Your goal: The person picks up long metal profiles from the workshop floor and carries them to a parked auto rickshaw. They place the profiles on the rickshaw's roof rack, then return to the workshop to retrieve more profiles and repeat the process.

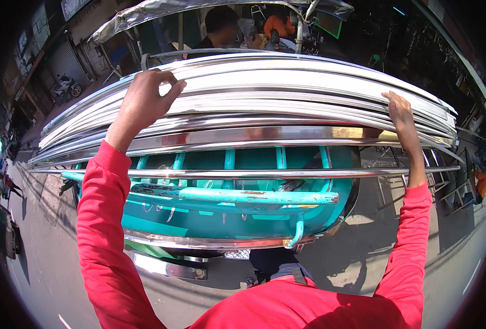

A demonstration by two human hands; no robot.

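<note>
Long, shiny metal strips (pixel 278 96) lie in a thick stack across a teal metal frame in front of me. My left hand (pixel 147 101) is at the far left part of the stack. Its fingers curl over the upper strips, with the thumb pointing right; some fingertips are hidden. On the right, my right hand (pixel 401 112) has bent fingers against the strips near their right end. One thin metal tube (pixel 254 174) lies apart from the stack, closer to me. Beneath it runs the teal frame's rail (pixel 243 196), its paint chipped.
The teal body has a polished metal edge (pixel 210 240) close to me. A person (pixel 221 30) is beyond the stack, and another in orange (pixel 278 27) is farther back under a canopy (pixel 160 12). A parked scooter (pixel 66 86) stands far left. Metal racks (pixel 446 183) are at right.
</note>
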